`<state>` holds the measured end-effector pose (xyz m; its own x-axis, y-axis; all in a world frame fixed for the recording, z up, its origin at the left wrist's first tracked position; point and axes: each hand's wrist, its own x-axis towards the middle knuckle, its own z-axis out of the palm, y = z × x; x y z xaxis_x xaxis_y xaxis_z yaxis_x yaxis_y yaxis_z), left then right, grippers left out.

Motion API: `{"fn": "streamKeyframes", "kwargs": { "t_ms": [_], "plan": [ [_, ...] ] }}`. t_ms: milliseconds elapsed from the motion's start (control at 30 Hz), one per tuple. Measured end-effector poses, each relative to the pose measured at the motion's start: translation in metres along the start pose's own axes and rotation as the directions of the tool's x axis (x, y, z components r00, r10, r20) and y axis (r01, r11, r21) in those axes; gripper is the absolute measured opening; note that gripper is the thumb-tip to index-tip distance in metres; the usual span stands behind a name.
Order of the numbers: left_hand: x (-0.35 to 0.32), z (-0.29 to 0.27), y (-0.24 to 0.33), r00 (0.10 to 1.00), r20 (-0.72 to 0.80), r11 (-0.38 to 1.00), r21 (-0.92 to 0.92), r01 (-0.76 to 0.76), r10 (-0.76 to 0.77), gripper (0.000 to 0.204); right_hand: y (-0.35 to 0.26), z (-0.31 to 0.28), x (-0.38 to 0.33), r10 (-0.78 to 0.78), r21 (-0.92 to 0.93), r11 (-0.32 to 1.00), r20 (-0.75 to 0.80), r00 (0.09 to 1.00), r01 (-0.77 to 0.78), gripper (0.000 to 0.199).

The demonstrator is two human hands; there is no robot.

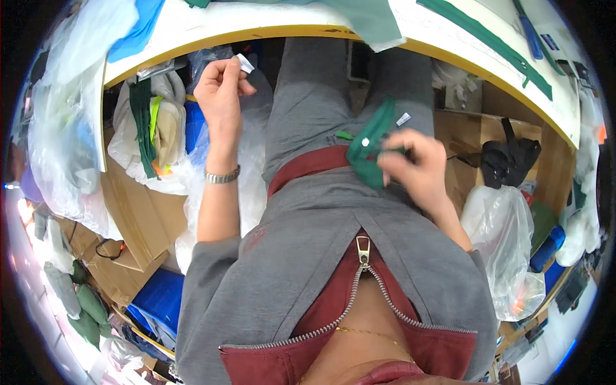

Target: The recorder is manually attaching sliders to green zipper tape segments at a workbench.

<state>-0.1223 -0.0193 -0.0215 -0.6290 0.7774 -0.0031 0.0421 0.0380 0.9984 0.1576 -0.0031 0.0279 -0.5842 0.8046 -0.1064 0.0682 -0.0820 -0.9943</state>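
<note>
Currently | green cloth [368, 168]: long axis points away, rightward | left grip [220, 88]: pinching white label [245, 63] | right grip [417, 162]: blurred, cannot tell

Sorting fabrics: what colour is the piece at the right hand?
The fabric is green, shown in the head view.

Bright, glare far L, heavy fisheye distort. w/ black corners, R fingers [410, 140] motion-blurred, dim under table [218, 19]

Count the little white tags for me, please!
2: one white tag pinched in the left grip, another white tag beside the green cloth, near the right grip. More may be hidden.
</note>
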Motion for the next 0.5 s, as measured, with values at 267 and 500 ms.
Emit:
{"fn": "streamKeyframes", "kwargs": {
  "t_ms": [267, 500],
  "plan": [
    [-0.046, 0.046, 0.04, 0.803, 0.582, 0.992, -0.075, -0.103, 0.127, 0.03, 0.024, -0.009, 0.027, 0.205, 0.308, 0.934, -0.048, 0.978, -0.181, 0.016],
    [-0.079, -0.057, 0.161, 0.254, -0.373, 0.279, 0.015, -0.96, 0.893, 0.015, 0.021, -0.036, 0.029, 0.178, 0.328, 0.942, -0.296, 0.938, -0.075, 0.016]
  ]
}}
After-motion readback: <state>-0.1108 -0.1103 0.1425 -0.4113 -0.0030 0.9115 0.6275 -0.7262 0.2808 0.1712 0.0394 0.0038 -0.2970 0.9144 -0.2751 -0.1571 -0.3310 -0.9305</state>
